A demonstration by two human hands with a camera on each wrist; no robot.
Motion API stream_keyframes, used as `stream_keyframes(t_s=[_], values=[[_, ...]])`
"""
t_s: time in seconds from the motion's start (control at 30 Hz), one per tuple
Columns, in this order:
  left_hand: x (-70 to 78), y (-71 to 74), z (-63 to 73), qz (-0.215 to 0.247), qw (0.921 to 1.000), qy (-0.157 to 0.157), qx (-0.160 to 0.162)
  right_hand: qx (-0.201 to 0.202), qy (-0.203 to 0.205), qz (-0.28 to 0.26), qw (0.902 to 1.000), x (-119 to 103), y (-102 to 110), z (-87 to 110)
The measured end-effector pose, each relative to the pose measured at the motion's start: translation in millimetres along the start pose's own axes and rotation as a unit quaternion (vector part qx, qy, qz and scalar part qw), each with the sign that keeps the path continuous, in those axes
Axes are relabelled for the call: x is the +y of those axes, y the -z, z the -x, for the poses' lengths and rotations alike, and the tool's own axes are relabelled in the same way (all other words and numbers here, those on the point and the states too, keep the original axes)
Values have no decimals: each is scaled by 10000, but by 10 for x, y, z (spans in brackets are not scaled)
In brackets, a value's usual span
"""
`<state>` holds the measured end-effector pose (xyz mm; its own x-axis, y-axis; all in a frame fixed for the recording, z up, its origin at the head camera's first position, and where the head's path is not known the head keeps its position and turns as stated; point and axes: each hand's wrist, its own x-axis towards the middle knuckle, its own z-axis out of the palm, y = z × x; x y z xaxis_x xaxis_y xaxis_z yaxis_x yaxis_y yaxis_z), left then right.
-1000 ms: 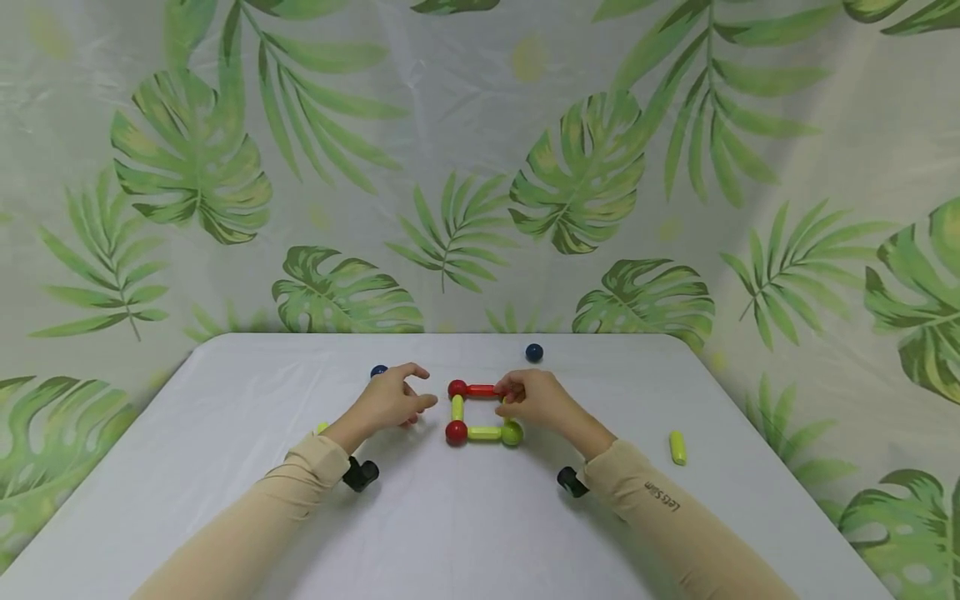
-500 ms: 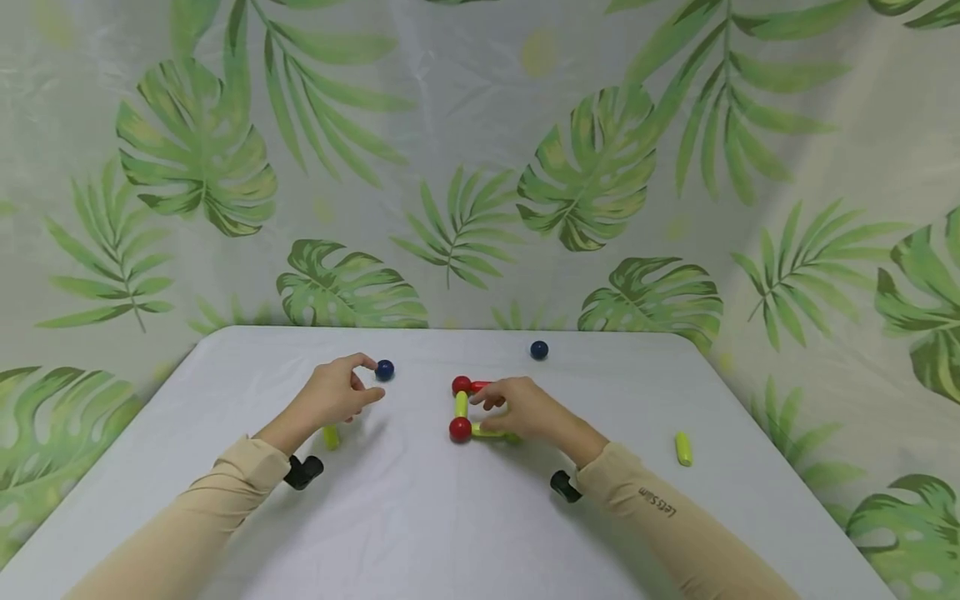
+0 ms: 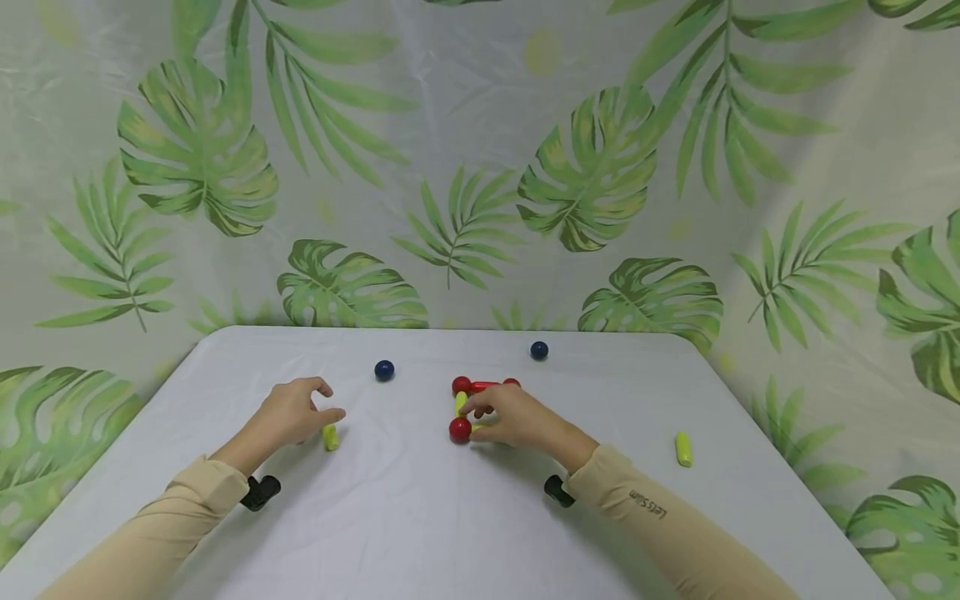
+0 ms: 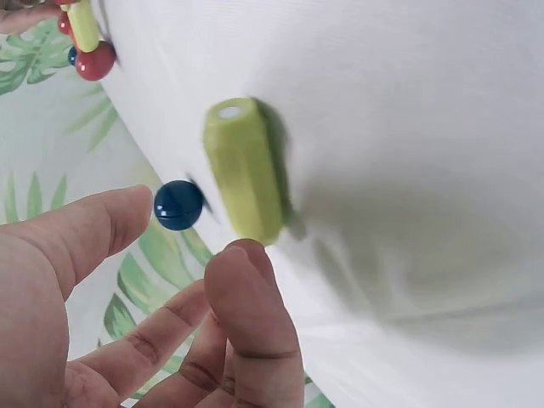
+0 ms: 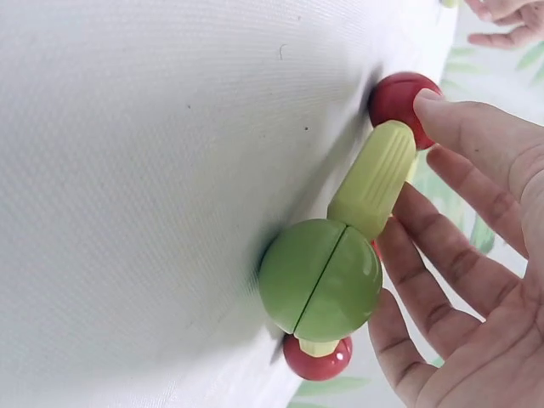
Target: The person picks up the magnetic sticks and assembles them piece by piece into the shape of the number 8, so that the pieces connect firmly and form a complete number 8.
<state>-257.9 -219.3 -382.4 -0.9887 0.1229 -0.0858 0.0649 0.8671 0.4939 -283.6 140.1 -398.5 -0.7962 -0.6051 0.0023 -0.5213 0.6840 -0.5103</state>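
Observation:
My left hand (image 3: 292, 414) hovers with parted fingers just over a loose yellow-green magnetic rod (image 3: 331, 437). In the left wrist view the thumb tip overlaps the near end of that rod (image 4: 243, 174), and nothing lies between the fingers. A square of magnetic rods and balls lies mid-table, with a red rod (image 3: 485, 386) along its back. My right hand (image 3: 521, 417) is over its right side, thumb tip right at the front-left red ball (image 5: 401, 109), other fingers loosely bent. The green ball (image 5: 321, 279) at the front-right corner is hidden by this hand in the head view.
One blue ball (image 3: 384, 370) stands behind the left hand, another blue ball (image 3: 539, 350) near the table's back edge. A second loose yellow-green rod (image 3: 683, 448) lies on the right. Behind the white table (image 3: 420, 517) hangs a leaf-patterned curtain (image 3: 480, 167).
My left hand has moved left and toward me, from beside the square past the blue ball to the loose rod. My right hand has shifted left and slightly forward from the square's back-right corner.

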Motion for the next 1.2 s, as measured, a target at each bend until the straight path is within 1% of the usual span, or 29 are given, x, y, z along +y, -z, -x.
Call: stream_keyframes(t_s=[0.13,0.23,0.5,0.63,0.73,0.83,1.0,1.13,1.2], values=[[-70,-39,20,1,9999,108,-46,27,119,104,9999,13,-25,-15],[-86,-68,33,61,9998,192,-81,27,166,184,9997,21,-34,-23],[-73,-134,63,274,9995,99,-91,57,27,32,10000,19,-38,-41],[-99,-167,59,514,9985,121,-150,49,3,42,10000,11,-50,-66],[-129,-184,58,725,9970,232,-154,38,24,66,10000,-10,-49,-87],[-150,-185,60,807,9963,248,-136,22,49,48,10000,-30,-44,-103],[-138,-188,54,813,9963,211,-200,16,16,25,10000,-29,-40,-109],[-109,-200,55,849,9957,283,-255,21,14,-5,10000,-17,-40,-105],[-89,-214,56,892,9948,403,-271,25,-12,-16,10000,-9,-40,-98]])
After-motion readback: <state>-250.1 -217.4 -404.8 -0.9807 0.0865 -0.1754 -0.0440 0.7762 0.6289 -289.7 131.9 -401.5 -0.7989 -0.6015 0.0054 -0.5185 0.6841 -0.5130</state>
